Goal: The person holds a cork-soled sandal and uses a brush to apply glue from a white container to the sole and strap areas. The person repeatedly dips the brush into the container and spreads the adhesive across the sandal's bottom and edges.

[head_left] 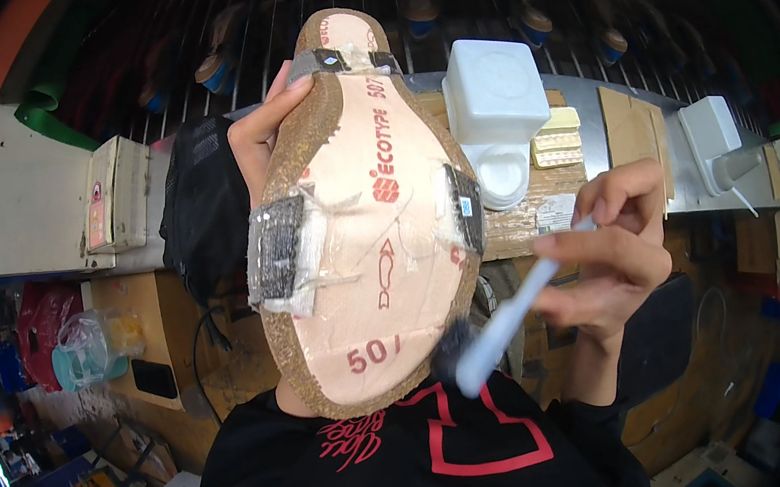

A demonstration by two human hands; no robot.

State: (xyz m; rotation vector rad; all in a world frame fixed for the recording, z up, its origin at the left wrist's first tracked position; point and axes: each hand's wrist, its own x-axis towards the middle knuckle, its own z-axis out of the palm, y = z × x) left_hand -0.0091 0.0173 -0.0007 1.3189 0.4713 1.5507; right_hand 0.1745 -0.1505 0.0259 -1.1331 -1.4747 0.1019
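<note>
A sandal footbed [381, 284] is held up before me, underside facing me. It has a pale printed board, a rough brown rim and dark straps [281, 253] folded over its edges. My left hand [260, 137] grips it from behind near the narrow upper end, partly hidden by it. In my right hand [612, 249], pinched between the fingers, is a brush [513, 316] with a pale handle. Its dark, blurred bristles are at the footbed's lower right rim; whether they touch cannot be made out.
Beyond the footbed, a white plastic dispenser [496, 87] stands on the bench by pale yellow trays [555, 138] and cardboard [633, 128]. A second white container [712, 127] sits far right. Left are a black bag [203, 204], a box [116, 196] and a phone [154, 380]. Shoes sit on the rack [282, 21] behind.
</note>
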